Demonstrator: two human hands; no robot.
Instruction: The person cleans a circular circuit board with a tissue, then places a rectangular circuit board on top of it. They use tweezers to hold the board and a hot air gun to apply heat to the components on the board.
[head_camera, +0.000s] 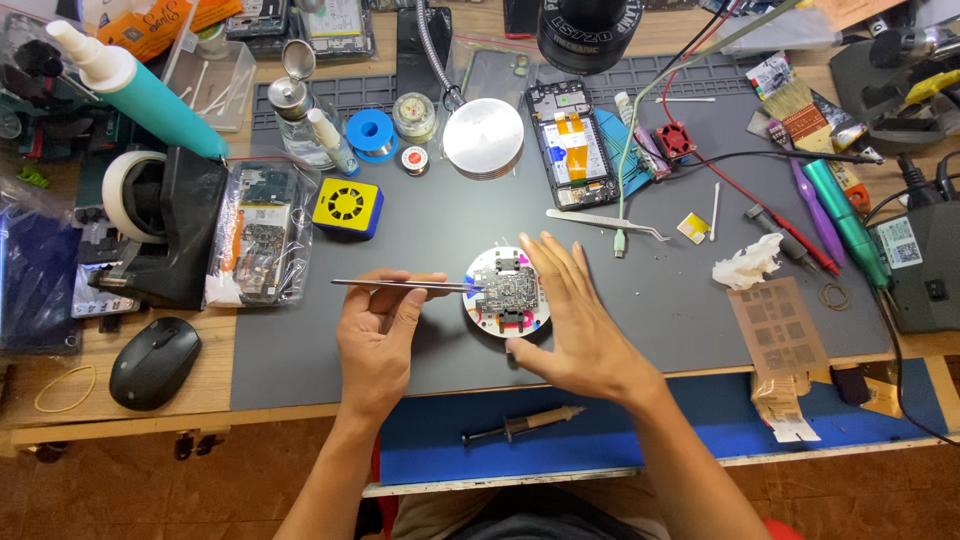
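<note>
While the left hand (385, 335) pinches slim tweezers (405, 285), their tips reach the round white holder (507, 292) (a small circuit board (508, 285) sits on it). The right hand (577, 325) lies open, grasping nothing, thumb touching the holder's near edge.
</note>
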